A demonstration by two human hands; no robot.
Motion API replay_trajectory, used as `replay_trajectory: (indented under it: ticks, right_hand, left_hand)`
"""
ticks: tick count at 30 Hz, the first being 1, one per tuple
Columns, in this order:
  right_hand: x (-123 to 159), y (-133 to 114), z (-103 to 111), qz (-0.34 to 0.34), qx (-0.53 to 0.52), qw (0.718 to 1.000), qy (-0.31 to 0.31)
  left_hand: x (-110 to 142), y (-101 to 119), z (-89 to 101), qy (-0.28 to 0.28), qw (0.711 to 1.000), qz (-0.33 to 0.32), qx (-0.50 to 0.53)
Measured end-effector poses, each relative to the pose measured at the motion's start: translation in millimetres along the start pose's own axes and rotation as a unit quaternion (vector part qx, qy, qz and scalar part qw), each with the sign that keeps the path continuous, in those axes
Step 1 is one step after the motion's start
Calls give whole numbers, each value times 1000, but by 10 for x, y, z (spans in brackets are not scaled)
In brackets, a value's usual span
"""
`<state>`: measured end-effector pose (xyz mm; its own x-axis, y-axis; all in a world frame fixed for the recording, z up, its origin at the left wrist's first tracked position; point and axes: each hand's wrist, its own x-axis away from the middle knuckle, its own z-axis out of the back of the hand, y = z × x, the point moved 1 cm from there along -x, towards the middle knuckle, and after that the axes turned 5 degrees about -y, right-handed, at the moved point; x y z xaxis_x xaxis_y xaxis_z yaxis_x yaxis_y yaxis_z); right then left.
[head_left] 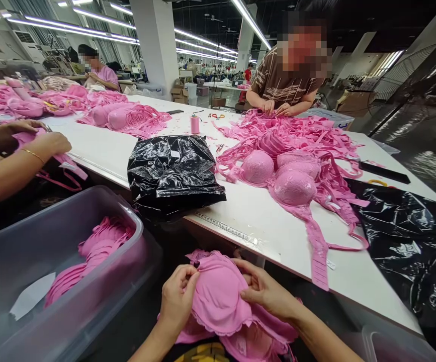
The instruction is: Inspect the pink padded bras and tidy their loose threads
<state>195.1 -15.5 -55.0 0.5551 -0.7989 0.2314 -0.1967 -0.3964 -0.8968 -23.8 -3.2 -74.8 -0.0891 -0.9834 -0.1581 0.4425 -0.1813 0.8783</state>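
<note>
A pink padded bra (218, 294) with lace edging is held up over my lap, the inside of one cup facing me. My left hand (178, 296) pinches the cup's left edge between thumb and forefinger; a small dark thing shows at that pinch, too small to name. At the cup's right edge my right hand (265, 289) grips the fabric, thumb in front and fingers partly hidden behind. More pink lace fabric hangs below, by my lap. Right in front is the edge of the white table (236, 221), with a measuring tape (225, 228) along it.
A black plastic bag (176, 173) stands on the table. Piled bras (295, 176) lie right of it, near a standing co-worker (289, 75). Pink thread (194, 124) stands behind. Left, a grey bin (127, 211) holds stacked pink cups; another person's hands (48, 143) work above it.
</note>
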Motion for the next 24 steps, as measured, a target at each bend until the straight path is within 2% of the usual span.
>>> replay_trajectory:
  ticks: [4,6,10,12,14,19,22,24]
  right_hand:
    - [6,-11,-24,12,44,999,23]
    - [13,-31,-52,3,62,998,27]
    - [50,-7,-94,-24,70,996,52]
    - [70,31,-105,-18,65,995,78]
    - [79,72,-118,-4,75,992,100]
    - [45,163,-170,22,142,984,108]
    - [9,197,-180,49,114,983,139]
    - [-7,208,-188,43,100,983,147]
  left_hand:
    - [14,-19,-4,-16,999,29,14]
    - [21,-7,-1,-13,1000,21,4]
    - [42,36,20,12,998,-63,-24]
    - [55,41,31,35,993,-108,-35]
    - [64,31,37,58,990,-123,-40]
    - [68,-15,38,71,993,-83,-54]
    - [94,-46,36,73,991,-74,-81]
    - [120,-70,30,74,992,-56,-84]
